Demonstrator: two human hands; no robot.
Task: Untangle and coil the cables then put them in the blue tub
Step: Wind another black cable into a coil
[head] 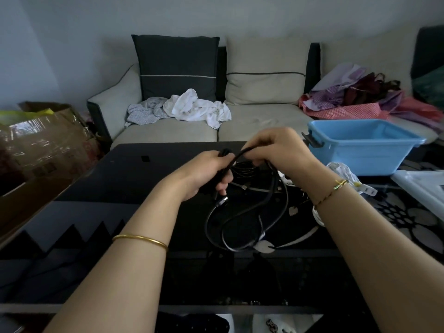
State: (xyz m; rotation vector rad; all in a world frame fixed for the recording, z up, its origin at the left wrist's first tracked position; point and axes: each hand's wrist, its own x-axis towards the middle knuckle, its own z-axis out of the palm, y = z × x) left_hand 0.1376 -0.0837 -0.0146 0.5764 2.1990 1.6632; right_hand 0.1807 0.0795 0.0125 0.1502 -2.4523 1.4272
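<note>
The black cable [242, 219] hangs in loops at the frame's centre, above the dark table [125, 174]. The left hand [204, 174] and right hand [276, 147] both grip it with curled fingers. The blue tub [360, 150] stands at the right.

Home living room, cushioned sofa [216, 121], strewn clothes [192, 108], probably laundry
</note>
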